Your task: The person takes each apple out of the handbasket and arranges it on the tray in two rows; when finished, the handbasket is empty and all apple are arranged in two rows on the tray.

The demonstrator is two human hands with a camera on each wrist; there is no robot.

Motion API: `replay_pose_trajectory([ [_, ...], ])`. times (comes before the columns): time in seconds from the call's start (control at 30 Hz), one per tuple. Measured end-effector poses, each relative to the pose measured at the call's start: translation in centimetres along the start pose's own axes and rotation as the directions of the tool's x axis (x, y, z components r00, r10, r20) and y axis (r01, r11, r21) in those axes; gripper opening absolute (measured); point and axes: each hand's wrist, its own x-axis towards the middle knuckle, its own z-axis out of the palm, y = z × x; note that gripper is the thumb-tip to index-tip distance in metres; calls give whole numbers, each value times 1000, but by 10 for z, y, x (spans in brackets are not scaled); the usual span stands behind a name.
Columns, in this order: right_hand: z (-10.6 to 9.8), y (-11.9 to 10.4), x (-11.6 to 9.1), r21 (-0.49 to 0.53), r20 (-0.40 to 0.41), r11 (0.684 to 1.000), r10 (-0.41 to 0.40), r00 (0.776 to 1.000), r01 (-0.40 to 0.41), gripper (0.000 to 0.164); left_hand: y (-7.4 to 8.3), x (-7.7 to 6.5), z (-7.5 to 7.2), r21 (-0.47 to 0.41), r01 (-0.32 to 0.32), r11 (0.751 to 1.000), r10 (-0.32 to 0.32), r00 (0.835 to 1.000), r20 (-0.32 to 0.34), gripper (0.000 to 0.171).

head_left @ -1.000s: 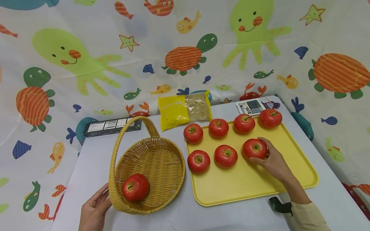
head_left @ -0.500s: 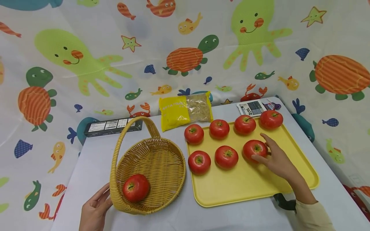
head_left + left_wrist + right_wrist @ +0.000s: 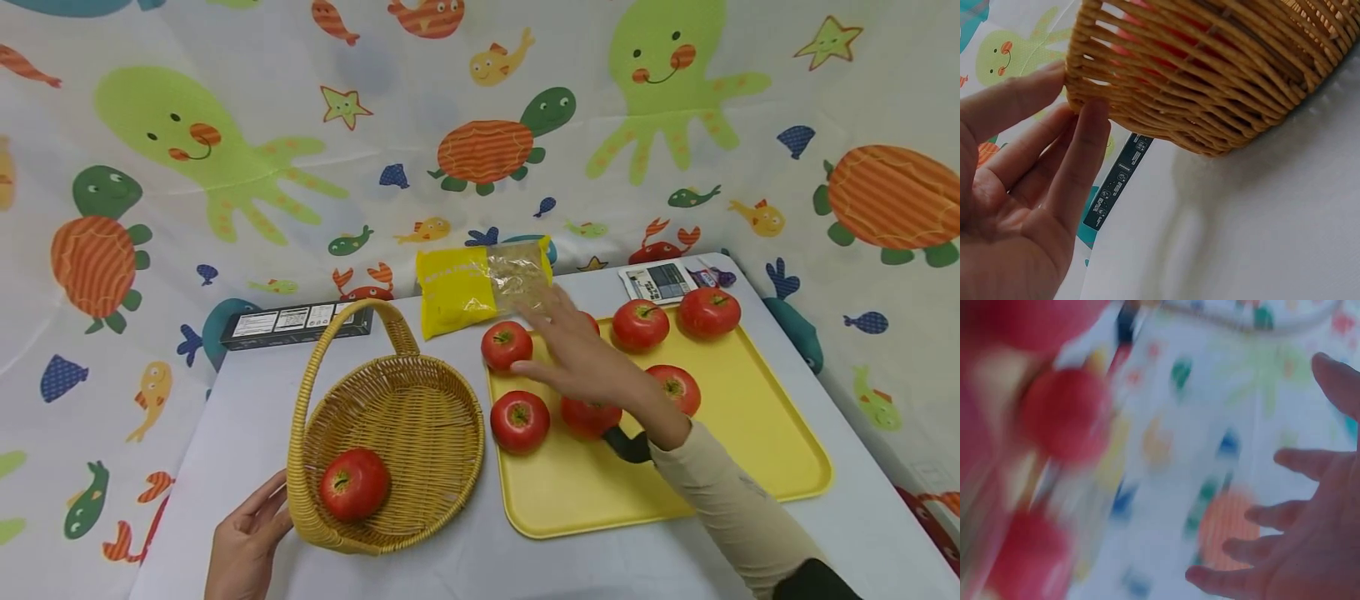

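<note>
My left hand (image 3: 246, 537) is at the left side of a yellow wicker basket (image 3: 446, 508); in the left wrist view its thumb and fingers hold the edge of the weave (image 3: 1210, 94). One red apple (image 3: 355, 485) lies inside the basket. My right hand (image 3: 581, 354), fingers spread and holding nothing, hovers over the left part of a yellow tray (image 3: 577, 508). Red apples stand on the tray in two rows, among them a front-left apple (image 3: 520, 422) and a back-right one (image 3: 708, 313). The hand partly hides a back-row apple. The right wrist view is blurred, showing an apple (image 3: 1066, 415) beside the open palm.
Behind the tray lies a yellow bag (image 3: 457, 292) with a clear window. A long dark box (image 3: 296, 323) is behind the basket, and a white packet (image 3: 656, 282) sits at the back right. A patterned curtain (image 3: 420, 75) hangs behind the white table (image 3: 247, 417).
My right hand has let go of the front-right apple and moved left across the tray, fingers spread. That apple stays in place. The left hand remains at the basket.
</note>
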Motion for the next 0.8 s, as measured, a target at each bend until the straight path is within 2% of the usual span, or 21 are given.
replay_pose_trajectory([
  [0.07,13,-25,19,-44,62,992,-118,991,120,79,1,1,-1,23,14,1000,-14,1000,-7,45],
  [0.13,26,-49,36,-76,140,967,-230,963,243,75,2,1,-1,47,16,999,-16,1000,-9,52],
  [0.2,40,-70,52,-88,236,933,-321,917,349,72,2,1,-1,64,16,998,-15,1000,-9,58],
  [0.27,55,-89,66,-80,328,898,-387,862,433,71,2,1,-2,78,27,997,-26,1000,-10,60],
  [0.37,82,-109,89,-11,435,861,-453,778,508,72,1,1,-3,86,48,995,-48,999,-9,63],
  [0.47,109,-122,109,99,511,850,-490,706,518,75,1,0,-4,81,56,995,-55,998,-6,55],
  [0.57,130,-130,122,195,585,866,-479,654,460,79,0,-1,-4,70,22,997,-23,1000,9,48],
  [0.7,149,-132,128,259,681,892,-440,585,370,89,-1,-1,-2,64,-14,998,13,1000,26,46],
  [0.8,162,-130,128,285,732,901,-425,532,328,97,-1,-1,-4,57,-15,998,14,1000,24,41],
])
